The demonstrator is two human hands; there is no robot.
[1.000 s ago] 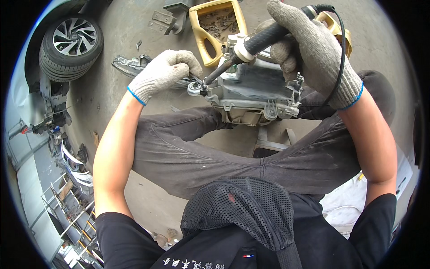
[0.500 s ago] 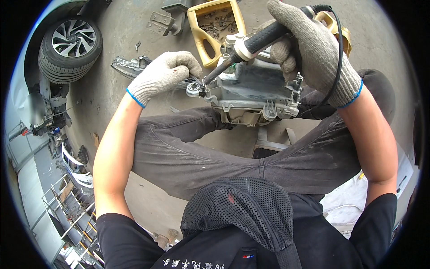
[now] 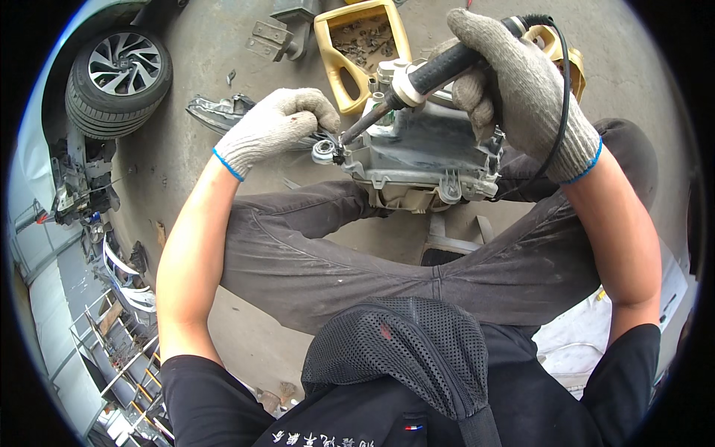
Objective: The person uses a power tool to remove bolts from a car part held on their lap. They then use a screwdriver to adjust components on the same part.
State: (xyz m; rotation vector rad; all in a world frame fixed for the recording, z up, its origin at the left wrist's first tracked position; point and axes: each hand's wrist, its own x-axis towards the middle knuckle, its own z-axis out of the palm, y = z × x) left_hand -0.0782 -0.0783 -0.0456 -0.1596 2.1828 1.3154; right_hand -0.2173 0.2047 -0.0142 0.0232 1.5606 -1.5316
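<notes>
Grips a corded hot-air tool [image 3: 441,68] in the gloved right hand [image 3: 514,82], fingers wrapped round its black handle. Aims its metal nozzle [image 3: 368,120] down and leftward at the left corner of a grey headlamp housing [image 3: 424,149]; cannot tell whether touching. Curls the gloved left hand [image 3: 287,123] just above the ring-shaped mounting tab [image 3: 323,151] there, thumb against fingers; cannot tell what, if anything, is pinched. Has the housing in front of the dark trousers [image 3: 320,253], near a cut-open yellow jug [image 3: 400,30] of small parts.
</notes>
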